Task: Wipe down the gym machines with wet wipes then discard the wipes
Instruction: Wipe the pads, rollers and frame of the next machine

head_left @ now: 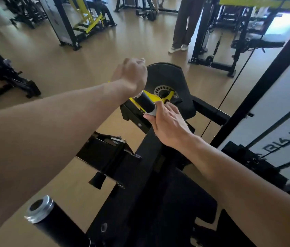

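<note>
Here we have both arms stretched out over a black gym machine (140, 175), and between our hands runs a short black handle grip (146, 102) with silver end caps. Its long axis slants from upper left, under our left wrist, down to lower right, where the near silver cap points toward our right hand (167, 125). That hand curls its fingers (148, 118) and thumb round the lower cap, holding it. Our left hand (131, 73) is raised above the upper end, fingers folded into a loose fist; a pale scrap shows at the knuckles, but we cannot tell whether it is a wipe. Behind the grip sits a yellow lever arm (158, 98) fixed to a perforated metal disc (165, 91) on a black round pad (169, 77). A second black grip (51, 220) with a silver ring lies low on the left. The floor (51, 59) is smooth tan. Other black and yellow machines (85, 18) stand beyond, and a person's legs (183, 25) in brown trousers and pale shoes.
</note>
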